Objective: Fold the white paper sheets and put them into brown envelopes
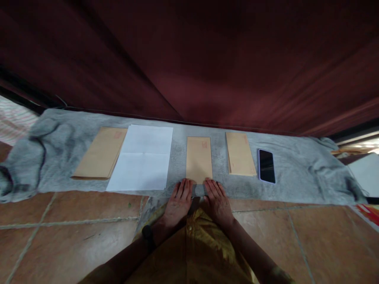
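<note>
A single brown envelope (pixel 199 158) lies upright on the grey cloth (pixel 59 134), right in front of me. My left hand (pixel 177 201) rests flat with fingers stretched out, fingertips touching the envelope's near left corner. My right hand (pixel 217 199) lies flat the same way at the near right corner. Neither hand holds anything. A black band sits on my left wrist.
A stack of brown envelopes (pixel 100 153) lies at the left, with white sheets of paper (pixel 142 157) beside it. Another envelope stack (pixel 239 154) and a dark phone (pixel 266 165) lie to the right. A maroon curtain (pixel 207 59) hangs behind. Tiled floor (pixel 59 232) is in front.
</note>
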Available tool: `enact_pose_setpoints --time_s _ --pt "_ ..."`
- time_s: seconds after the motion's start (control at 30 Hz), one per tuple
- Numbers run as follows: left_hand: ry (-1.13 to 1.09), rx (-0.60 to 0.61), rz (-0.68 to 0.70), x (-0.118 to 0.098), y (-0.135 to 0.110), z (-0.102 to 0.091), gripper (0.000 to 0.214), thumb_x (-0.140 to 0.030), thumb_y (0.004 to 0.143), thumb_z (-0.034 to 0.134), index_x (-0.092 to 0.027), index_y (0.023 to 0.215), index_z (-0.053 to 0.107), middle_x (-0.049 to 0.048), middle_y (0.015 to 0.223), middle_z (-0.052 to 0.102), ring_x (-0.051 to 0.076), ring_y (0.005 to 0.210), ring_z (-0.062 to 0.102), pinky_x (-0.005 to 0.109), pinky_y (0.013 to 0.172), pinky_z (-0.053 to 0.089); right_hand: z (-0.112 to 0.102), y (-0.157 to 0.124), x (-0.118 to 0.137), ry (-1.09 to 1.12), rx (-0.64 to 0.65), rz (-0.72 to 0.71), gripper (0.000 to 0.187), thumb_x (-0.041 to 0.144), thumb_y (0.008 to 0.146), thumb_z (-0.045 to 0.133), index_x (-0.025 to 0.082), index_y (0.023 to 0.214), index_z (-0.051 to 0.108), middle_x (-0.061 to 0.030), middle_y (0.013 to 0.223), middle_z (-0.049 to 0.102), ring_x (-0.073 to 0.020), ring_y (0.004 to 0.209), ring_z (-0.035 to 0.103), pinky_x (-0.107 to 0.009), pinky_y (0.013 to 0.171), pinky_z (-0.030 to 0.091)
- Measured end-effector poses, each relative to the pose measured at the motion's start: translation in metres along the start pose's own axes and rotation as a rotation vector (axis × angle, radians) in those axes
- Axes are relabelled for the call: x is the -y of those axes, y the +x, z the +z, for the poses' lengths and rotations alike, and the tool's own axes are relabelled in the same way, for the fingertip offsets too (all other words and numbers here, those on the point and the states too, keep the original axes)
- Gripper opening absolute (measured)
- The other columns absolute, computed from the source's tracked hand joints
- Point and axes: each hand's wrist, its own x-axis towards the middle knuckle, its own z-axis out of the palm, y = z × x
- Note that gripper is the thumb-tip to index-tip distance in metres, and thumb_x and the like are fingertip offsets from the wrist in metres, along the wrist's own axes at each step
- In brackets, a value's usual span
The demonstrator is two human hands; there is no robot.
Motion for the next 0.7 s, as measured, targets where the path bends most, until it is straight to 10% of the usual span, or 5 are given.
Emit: enact_pose_setpoints --time_s 0.7 --pt "-0.002 -0.012 -0.022 -0.0023 -0.0021 0.0018 0.061 -0.026 0.097 0.047 -0.008 0.154 0.036 0.0171 0.155 0.046 0.029 0.146 0.040 0.045 0.120 0.034 0.0015 -0.0075 -0.0043 0.023 -0.001 0.043 0.061 0.027 0.103 0.038 0.014 0.160 0.021 -0.0132 0.161 0.037 -0.0264 0.149 0.034 -0.051 0.122 0.031"
